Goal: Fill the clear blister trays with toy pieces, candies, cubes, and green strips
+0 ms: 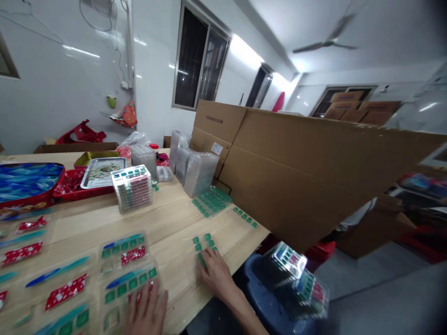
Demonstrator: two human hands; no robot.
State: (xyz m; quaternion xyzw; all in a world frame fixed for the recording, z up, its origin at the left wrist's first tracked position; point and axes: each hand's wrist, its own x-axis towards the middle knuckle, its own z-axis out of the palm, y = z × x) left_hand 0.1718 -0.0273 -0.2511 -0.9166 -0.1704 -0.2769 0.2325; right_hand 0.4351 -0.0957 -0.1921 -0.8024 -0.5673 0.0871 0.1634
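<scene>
My left hand lies with its fingers apart over a clear plastic tray, partly covering a red patterned packet. That tray also holds a blue pen-like stick and a row of green squares. My right hand has its bent fingers together on a strip of green pieces lying on the wooden table; the fingertips are partly hidden. A second green strip sits close beside it. Filled trays with red packets and blue sticks spread out on the left.
More green strips lie toward the back, near upright stacks of clear plastic cases. A stack of filled trays stands beside a metal tray. Tall cardboard borders the right. Filled packs rest on a blue stool.
</scene>
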